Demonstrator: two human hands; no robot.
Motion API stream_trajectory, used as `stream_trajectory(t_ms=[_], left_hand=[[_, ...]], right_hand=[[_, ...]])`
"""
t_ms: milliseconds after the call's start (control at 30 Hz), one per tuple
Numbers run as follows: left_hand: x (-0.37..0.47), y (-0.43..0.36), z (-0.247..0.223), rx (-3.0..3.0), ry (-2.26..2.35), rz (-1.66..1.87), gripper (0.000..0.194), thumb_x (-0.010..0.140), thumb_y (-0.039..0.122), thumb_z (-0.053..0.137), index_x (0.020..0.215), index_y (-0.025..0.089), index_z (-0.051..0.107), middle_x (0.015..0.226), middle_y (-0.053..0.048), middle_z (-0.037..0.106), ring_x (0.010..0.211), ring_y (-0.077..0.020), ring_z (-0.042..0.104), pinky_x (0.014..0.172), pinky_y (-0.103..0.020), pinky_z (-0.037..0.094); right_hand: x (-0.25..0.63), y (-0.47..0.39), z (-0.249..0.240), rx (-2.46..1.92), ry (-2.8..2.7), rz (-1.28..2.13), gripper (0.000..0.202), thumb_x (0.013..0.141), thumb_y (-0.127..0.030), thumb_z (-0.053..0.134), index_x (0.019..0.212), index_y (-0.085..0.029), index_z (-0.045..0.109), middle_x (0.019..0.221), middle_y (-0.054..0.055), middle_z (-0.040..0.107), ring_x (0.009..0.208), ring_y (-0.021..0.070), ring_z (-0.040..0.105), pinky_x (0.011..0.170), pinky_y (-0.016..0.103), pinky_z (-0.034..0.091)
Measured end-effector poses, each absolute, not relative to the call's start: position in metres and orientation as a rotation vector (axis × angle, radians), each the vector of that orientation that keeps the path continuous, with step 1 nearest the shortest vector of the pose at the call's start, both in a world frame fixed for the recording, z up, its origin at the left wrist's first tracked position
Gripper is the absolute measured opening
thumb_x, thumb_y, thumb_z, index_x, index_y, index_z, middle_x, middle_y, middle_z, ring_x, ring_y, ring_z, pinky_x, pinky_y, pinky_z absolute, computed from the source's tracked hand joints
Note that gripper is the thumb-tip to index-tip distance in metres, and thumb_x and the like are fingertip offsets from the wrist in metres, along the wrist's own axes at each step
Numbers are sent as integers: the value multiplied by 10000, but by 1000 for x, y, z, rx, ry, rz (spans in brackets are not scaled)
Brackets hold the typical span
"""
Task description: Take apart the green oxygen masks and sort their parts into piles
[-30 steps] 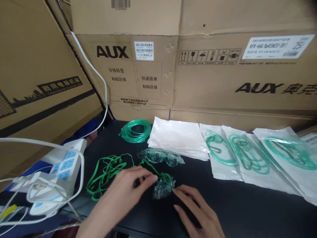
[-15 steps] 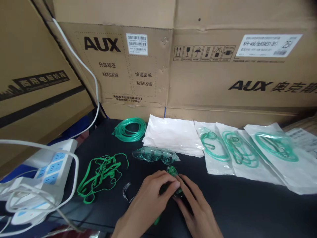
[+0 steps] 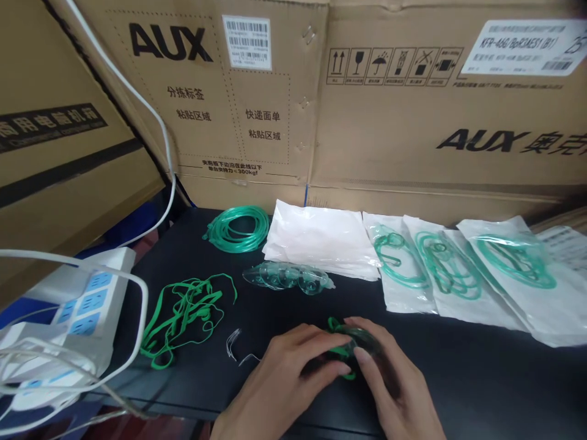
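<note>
Close to the table's front edge, a clear green oxygen mask (image 3: pixel 369 337) is between my two hands, mostly covered by fingers. My right hand (image 3: pixel 398 376) is wrapped round its far and right sides, with the thumb on the near face. A green elastic strap (image 3: pixel 340 352) runs at the mask's left side, and my left hand (image 3: pixel 291 362) pinches it between thumb and fingers. How the strap meets the mask is hidden. Beyond the hands lies a row of nested clear masks (image 3: pixel 288 278). To the left is a tangled pile of green elastic straps (image 3: pixel 183 311).
Behind the masks are coiled green tubing (image 3: pixel 238 229) and stacked white pouches (image 3: pixel 321 235). Several pouches holding green tubing (image 3: pixel 452 269) lie at right. Thin white wires (image 3: pixel 233 345) lie left of my hands. A white power strip (image 3: pixel 98 299) with cables stands at left; cartons (image 3: pixel 257 98) wall the back.
Both hands have shifted right with the mask, and it has turned so more of its clear side shows. The left fingers now pinch the green strap. The camera view has tilted down slightly.
</note>
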State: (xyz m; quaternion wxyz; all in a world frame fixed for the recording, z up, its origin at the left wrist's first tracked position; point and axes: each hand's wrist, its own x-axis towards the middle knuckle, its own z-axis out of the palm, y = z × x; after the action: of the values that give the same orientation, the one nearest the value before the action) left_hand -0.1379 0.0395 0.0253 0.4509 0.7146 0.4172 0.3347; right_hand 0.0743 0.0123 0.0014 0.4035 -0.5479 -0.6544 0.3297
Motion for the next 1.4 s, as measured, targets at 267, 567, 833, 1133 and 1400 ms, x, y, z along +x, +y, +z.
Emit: stream_trajectory(t_ms=[267, 567, 833, 1133, 1400], left_hand=[[-123, 33, 17, 1599, 1002, 918, 233, 1016, 134, 719, 1100, 313, 842, 1006, 72, 826, 887, -95, 768, 852, -128, 538], [-105, 33, 2, 1818, 978, 1096, 154, 1028, 76, 655, 946, 139, 770, 847, -13, 772, 746, -112, 726, 753, -163, 534], [-173, 24, 20, 2083, 1255, 929, 336, 1008, 284, 761, 1332, 328, 686, 1214, 10, 727, 1105, -174, 663, 966, -277, 519], [-240, 16, 15, 2419, 1598, 580, 129, 1049, 196, 611, 1043, 278, 711, 1049, 2, 706, 940, -241, 627, 830, -404, 425], [-242, 23, 10, 2271, 1841, 780, 150, 1057, 294, 608, 1199, 280, 654, 1110, -21, 657, 988, -250, 657, 877, -404, 474]], right_hand=[[69, 13, -2, -1346, -1306, 1321, 401, 1035, -445, 676, 1423, -375, 598, 1325, 32, 758, 1250, 199, 732, 995, 228, 612], [61, 14, 17, -1446, -1379, 1240, 292, 1044, -537, 612, 1185, -292, 684, 1137, 40, 781, 1123, 198, 738, 845, 191, 596], [73, 18, 6, -1525, -1365, 1124, 246, 1047, -534, 602, 1081, -297, 657, 1110, 17, 777, 1012, 168, 763, 801, 153, 584], [84, 19, -1, -1499, -1423, 1161, 235, 1047, -523, 611, 1146, -319, 670, 1176, 26, 766, 1102, 195, 748, 784, 175, 592], [76, 13, 6, -1529, -1550, 1147, 271, 1055, -523, 593, 1214, -311, 647, 1145, 41, 750, 1048, 204, 728, 692, 208, 558]])
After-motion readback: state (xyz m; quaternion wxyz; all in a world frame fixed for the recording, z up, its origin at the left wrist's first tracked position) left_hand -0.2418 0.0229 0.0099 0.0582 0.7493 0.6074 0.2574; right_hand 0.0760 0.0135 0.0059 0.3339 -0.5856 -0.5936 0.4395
